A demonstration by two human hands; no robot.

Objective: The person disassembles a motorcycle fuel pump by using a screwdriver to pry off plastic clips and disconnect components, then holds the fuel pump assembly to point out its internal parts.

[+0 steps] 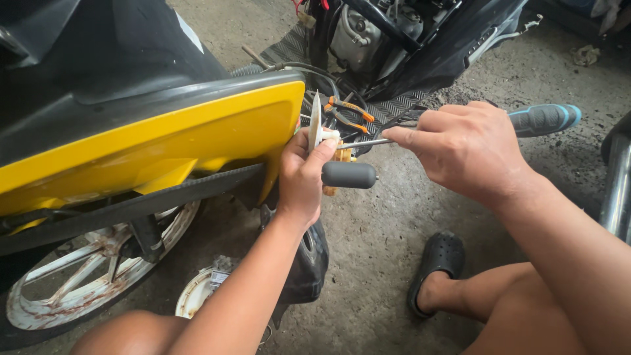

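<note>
The left hand (301, 172) is clamped on a round white part (316, 120), half hidden; the right hand (463, 148) grips a steel-shafted screwdriver (526, 120), its tip unseen.

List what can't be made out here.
Head view:
- Screwdriver tip: hidden behind the left hand and white part.
- Screwdriver grip: mostly covered by the right hand.
- Wheel: cut by the left edge, covered by the yellow panel.

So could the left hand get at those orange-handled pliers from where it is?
Probably not right away. The left hand is gripping a white disc-shaped part, and that part stands between it and the pliers. It would have to let go first.
</note>
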